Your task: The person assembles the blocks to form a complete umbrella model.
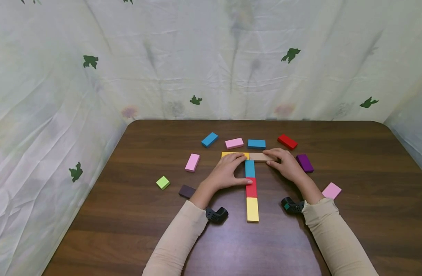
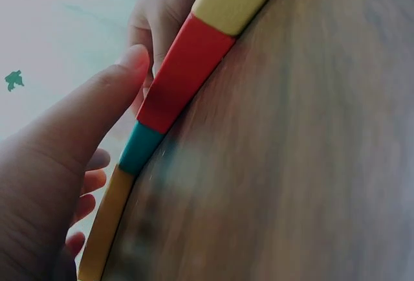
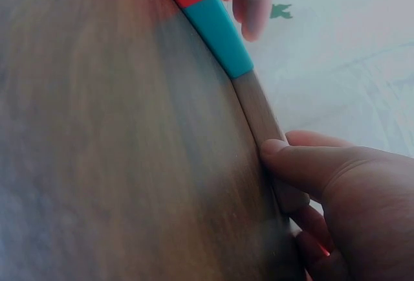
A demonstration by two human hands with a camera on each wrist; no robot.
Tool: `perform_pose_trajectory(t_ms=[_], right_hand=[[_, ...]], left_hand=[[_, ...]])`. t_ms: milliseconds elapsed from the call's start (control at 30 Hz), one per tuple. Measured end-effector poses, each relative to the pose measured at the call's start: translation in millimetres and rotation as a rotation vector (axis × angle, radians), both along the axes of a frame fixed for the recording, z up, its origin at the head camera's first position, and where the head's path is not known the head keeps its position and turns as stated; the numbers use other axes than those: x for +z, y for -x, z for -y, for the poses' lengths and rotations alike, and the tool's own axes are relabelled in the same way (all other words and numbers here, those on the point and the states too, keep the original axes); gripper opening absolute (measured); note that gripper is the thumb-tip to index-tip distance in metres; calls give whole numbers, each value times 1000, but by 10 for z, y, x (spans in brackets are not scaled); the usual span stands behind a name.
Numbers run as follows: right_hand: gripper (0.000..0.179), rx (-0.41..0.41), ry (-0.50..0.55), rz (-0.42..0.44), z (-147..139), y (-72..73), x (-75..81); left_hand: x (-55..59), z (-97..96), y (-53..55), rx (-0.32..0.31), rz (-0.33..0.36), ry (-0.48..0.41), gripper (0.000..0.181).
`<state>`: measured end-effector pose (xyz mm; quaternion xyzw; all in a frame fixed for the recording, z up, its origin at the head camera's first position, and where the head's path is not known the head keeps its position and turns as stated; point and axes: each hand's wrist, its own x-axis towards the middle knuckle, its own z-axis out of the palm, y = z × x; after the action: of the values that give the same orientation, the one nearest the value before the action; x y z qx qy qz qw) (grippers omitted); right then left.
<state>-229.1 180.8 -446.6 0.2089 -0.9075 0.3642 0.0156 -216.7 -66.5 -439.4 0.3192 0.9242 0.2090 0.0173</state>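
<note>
Three blocks form a column on the table: a blue block [image 1: 250,169], a red block [image 1: 252,190] and a pale yellow block [image 1: 252,210]. Across its far end lie an orange-yellow block [image 1: 226,154] on the left and a plain wooden block [image 1: 257,157] on the right, like a T. My left hand [image 1: 226,173] spreads over the left side, fingertips at the orange-yellow block and thumb stretched to the red one. With thumb and fingers, my right hand [image 1: 286,164] pinches the wooden block near its right end.
Loose blocks surround the T: blue [image 1: 209,139], pink [image 1: 234,143] and another blue [image 1: 256,144] behind; red [image 1: 287,142], purple [image 1: 305,163] and pink [image 1: 331,190] at right; pink [image 1: 192,162], green [image 1: 162,183] and dark [image 1: 186,191] at left. A patterned cloth [image 1: 211,57] hangs behind the table.
</note>
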Motion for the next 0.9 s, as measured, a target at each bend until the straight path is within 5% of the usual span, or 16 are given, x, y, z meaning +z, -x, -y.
perform_pose_trajectory(t_ms=[900], right_hand=[[37,-5,-5,9,4,6,0]], left_hand=[[-18,-100,53,3,-5,77,81]])
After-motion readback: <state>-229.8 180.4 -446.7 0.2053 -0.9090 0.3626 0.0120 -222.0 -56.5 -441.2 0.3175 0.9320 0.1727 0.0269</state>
